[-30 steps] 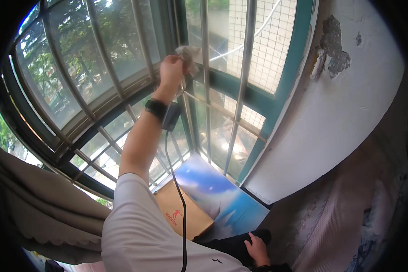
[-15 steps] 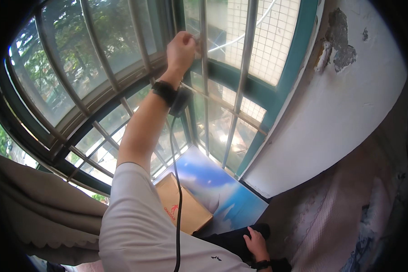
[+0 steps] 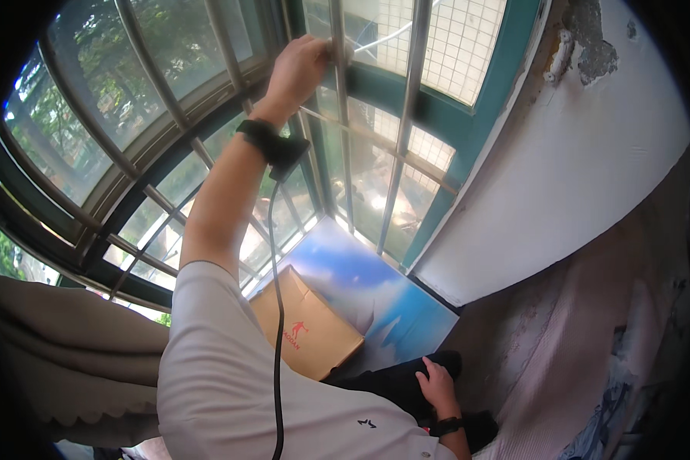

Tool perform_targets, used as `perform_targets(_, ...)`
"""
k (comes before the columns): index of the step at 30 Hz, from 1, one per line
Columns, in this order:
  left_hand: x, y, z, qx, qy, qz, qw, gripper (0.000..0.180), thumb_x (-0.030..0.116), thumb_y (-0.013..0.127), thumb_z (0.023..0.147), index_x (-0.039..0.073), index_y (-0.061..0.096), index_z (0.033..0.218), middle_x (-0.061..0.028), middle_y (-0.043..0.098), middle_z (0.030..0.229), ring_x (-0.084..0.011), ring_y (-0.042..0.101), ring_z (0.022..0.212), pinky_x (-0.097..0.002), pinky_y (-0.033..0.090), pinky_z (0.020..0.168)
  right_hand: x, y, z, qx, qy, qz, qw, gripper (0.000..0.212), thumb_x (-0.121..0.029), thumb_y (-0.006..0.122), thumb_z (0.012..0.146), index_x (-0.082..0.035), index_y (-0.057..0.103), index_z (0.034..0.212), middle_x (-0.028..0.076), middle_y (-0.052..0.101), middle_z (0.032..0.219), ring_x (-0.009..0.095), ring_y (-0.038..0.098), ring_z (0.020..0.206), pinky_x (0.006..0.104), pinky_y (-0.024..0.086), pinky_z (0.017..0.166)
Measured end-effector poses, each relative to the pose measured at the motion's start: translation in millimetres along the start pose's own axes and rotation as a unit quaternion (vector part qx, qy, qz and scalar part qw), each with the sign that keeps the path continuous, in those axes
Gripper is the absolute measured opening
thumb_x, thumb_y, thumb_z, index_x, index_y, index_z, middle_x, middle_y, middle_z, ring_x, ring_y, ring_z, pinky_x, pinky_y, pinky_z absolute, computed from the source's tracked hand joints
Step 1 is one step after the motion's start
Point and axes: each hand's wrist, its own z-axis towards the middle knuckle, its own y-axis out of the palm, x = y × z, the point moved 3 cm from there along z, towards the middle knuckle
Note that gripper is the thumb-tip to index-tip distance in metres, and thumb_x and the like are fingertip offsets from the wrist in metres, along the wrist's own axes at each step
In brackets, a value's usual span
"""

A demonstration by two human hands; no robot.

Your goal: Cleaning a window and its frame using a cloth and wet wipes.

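My left arm reaches up to the window corner, where my left hand (image 3: 299,69) is closed at an upright metal bar (image 3: 340,115). A small pale bit shows at its fingertips, too hidden to name. Around that wrist is a black strap with a black box (image 3: 290,157), and a black cable (image 3: 278,307) hangs from it. Low on the right, my right hand (image 3: 438,385) rests on my dark-trousered knee (image 3: 391,387), its fingers loosely stretched and holding nothing.
A tan cardboard box (image 3: 314,330) lies on a blue, sky-patterned board (image 3: 395,326) below the window. Metal bars and green frames (image 3: 456,103) surround the corner. A white cable (image 3: 383,40) runs behind the bars. Right stands a peeling white wall (image 3: 560,169); left hangs a brown curtain (image 3: 77,345).
My left hand stays closed and has shifted slightly along the bar, a little higher against the window frame. The view has moved a little. My right hand still rests on the knee.
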Motion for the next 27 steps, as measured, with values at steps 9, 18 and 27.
perform_targets(9,28,27,-9,0.060,-0.134,-0.054,0.988,0.025,0.025,0.069,0.085,0.002,0.067,0.093,-0.0089,0.066,0.090,-0.0198,0.064,0.087,-0.0310,0.048,0.079,4,2,-3,-0.001,-0.010,0.001,1.000,0.046,-0.024,0.064,0.089,0.000,0.057,0.127,0.022,0.064,0.118,0.041,0.058,0.109,0.0469,0.047,0.095)
perform_targets(18,16,34,-11,0.123,-0.235,-0.188,0.946,0.032,0.013,0.072,0.079,-0.001,0.061,0.106,-0.0065,0.068,0.091,-0.0136,0.063,0.082,-0.0275,0.051,0.077,3,6,-2,0.001,-0.001,-0.005,1.000,0.046,-0.025,0.066,0.088,-0.002,0.059,0.127,0.021,0.064,0.120,0.040,0.058,0.111,0.0463,0.047,0.096)
perform_targets(27,-2,20,-21,-0.004,-0.203,-0.478,0.855,0.028,0.015,0.058,0.101,0.006,0.065,0.126,0.0002,0.069,0.108,-0.0093,0.064,0.094,-0.0275,0.049,0.088,-10,-1,10,-0.033,-0.010,-0.030,0.999,0.045,-0.025,0.065,0.088,-0.002,0.058,0.127,0.020,0.065,0.118,0.039,0.060,0.109,0.0473,0.047,0.095)
